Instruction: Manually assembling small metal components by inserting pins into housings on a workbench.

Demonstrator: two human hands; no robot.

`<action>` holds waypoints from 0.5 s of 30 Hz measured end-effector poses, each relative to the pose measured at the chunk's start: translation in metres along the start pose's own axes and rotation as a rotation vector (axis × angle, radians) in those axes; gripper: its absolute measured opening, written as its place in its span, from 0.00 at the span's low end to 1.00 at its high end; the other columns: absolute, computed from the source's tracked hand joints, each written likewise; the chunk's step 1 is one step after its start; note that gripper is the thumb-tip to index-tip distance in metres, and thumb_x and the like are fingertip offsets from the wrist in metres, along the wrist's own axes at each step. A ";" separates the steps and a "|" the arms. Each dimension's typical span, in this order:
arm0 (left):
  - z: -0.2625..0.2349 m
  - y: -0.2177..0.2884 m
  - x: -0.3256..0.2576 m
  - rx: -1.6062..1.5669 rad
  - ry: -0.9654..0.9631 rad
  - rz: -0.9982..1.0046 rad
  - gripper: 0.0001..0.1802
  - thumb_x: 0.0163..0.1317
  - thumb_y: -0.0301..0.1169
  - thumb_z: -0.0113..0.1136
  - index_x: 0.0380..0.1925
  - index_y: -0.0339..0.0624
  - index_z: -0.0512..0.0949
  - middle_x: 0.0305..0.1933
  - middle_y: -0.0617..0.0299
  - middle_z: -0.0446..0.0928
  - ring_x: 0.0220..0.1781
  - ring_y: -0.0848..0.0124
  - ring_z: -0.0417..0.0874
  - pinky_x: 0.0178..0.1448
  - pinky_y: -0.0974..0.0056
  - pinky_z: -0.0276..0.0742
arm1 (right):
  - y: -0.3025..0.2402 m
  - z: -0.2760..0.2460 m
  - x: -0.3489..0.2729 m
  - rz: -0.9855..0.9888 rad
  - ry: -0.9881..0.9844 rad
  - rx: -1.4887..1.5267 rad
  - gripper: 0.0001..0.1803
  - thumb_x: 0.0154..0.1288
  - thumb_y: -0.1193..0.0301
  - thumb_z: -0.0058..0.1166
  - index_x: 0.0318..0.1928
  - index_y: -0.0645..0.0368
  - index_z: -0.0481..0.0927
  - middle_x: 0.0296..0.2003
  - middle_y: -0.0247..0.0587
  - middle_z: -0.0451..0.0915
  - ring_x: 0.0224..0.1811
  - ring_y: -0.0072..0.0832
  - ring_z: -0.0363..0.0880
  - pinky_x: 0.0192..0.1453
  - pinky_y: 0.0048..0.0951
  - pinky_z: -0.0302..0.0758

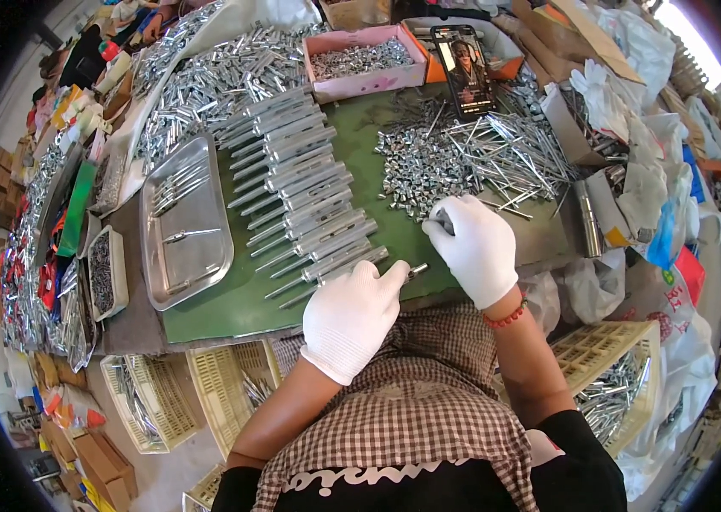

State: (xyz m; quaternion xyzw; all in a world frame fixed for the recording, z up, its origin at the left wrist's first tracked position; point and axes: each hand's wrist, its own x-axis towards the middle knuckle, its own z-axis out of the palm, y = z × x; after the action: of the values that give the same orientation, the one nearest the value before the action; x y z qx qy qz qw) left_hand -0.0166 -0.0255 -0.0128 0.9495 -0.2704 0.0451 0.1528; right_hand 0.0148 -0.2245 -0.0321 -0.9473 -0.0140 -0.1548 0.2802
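My left hand (350,317), in a white glove, is closed at the near end of a row of metal tubes with thin pointed rods (313,205). A short metal rod end (417,270) sticks out past its fingers; the rest is hidden by the glove. My right hand (478,249), also gloved in white, has its fingers curled together at the near edge of a heap of small shiny metal nuts or caps (416,166). Something grey shows between its fingertips, too small to name. Beyond that hand lies a pile of long thin metal pins (523,154).
A steel tray (156,264) with a few metal pieces stands left on the green table mat (207,320). A phone (465,72) leans at the back beside a pink box (366,84) of small parts. Cream plastic crates (207,384) stand below the table edge.
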 end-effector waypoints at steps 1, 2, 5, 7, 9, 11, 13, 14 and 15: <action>0.000 0.000 0.000 -0.007 -0.002 -0.001 0.11 0.62 0.32 0.60 0.45 0.58 0.81 0.28 0.59 0.75 0.26 0.57 0.81 0.29 0.53 0.75 | -0.001 -0.001 -0.003 0.000 -0.032 -0.031 0.08 0.61 0.65 0.66 0.32 0.53 0.81 0.30 0.42 0.80 0.33 0.44 0.82 0.35 0.43 0.77; 0.000 0.000 0.000 -0.007 0.000 -0.002 0.11 0.62 0.32 0.60 0.45 0.58 0.81 0.28 0.59 0.75 0.26 0.57 0.81 0.29 0.53 0.75 | 0.000 0.001 -0.004 -0.017 -0.007 -0.012 0.08 0.60 0.65 0.65 0.32 0.53 0.80 0.30 0.42 0.79 0.32 0.44 0.82 0.35 0.43 0.76; 0.001 0.000 -0.001 -0.002 0.002 0.002 0.11 0.62 0.32 0.60 0.45 0.58 0.81 0.28 0.59 0.75 0.26 0.57 0.81 0.29 0.53 0.75 | -0.003 0.001 -0.004 0.017 0.015 0.005 0.05 0.59 0.69 0.67 0.35 0.52 0.84 0.31 0.37 0.81 0.31 0.39 0.82 0.35 0.36 0.77; 0.001 0.000 -0.002 0.005 0.007 0.005 0.12 0.62 0.32 0.60 0.45 0.58 0.81 0.28 0.59 0.74 0.26 0.57 0.81 0.29 0.53 0.75 | -0.002 0.005 -0.002 -0.019 0.020 0.007 0.05 0.59 0.69 0.66 0.36 0.52 0.84 0.31 0.37 0.81 0.31 0.39 0.82 0.35 0.36 0.77; 0.001 0.000 -0.002 0.002 0.006 0.005 0.12 0.62 0.32 0.60 0.45 0.58 0.81 0.28 0.59 0.74 0.25 0.57 0.81 0.29 0.53 0.75 | -0.001 0.006 0.000 -0.055 0.026 0.009 0.05 0.59 0.69 0.66 0.36 0.52 0.84 0.31 0.37 0.82 0.31 0.39 0.83 0.36 0.36 0.78; 0.000 0.000 -0.002 -0.002 0.007 0.005 0.11 0.62 0.32 0.60 0.45 0.58 0.81 0.28 0.59 0.74 0.25 0.57 0.80 0.29 0.53 0.75 | -0.001 0.004 0.001 -0.072 0.005 -0.062 0.05 0.60 0.70 0.66 0.36 0.52 0.84 0.31 0.37 0.82 0.31 0.39 0.83 0.36 0.35 0.78; 0.001 -0.001 -0.001 -0.018 0.032 0.033 0.12 0.63 0.32 0.60 0.46 0.57 0.81 0.28 0.58 0.74 0.25 0.57 0.81 0.28 0.54 0.75 | 0.001 0.002 0.000 -0.088 0.013 -0.023 0.04 0.61 0.69 0.64 0.36 0.52 0.83 0.31 0.39 0.81 0.32 0.41 0.83 0.35 0.38 0.78; 0.000 -0.001 -0.001 -0.017 0.030 0.028 0.12 0.63 0.32 0.60 0.46 0.57 0.81 0.28 0.58 0.74 0.25 0.57 0.81 0.28 0.54 0.75 | 0.002 0.001 -0.001 -0.103 0.020 0.016 0.03 0.62 0.69 0.62 0.35 0.52 0.82 0.31 0.41 0.80 0.32 0.44 0.82 0.35 0.41 0.77; -0.001 0.000 0.000 -0.011 0.014 0.027 0.12 0.63 0.32 0.60 0.47 0.56 0.81 0.28 0.58 0.74 0.26 0.57 0.81 0.28 0.54 0.75 | 0.001 -0.003 -0.003 -0.105 0.016 0.019 0.03 0.62 0.69 0.62 0.35 0.52 0.82 0.31 0.41 0.80 0.32 0.44 0.82 0.35 0.41 0.77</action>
State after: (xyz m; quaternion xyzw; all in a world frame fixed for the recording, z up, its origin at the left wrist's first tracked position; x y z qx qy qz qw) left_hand -0.0166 -0.0247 -0.0121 0.9446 -0.2823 0.0522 0.1594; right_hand 0.0107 -0.2266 -0.0308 -0.9412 -0.0628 -0.1766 0.2810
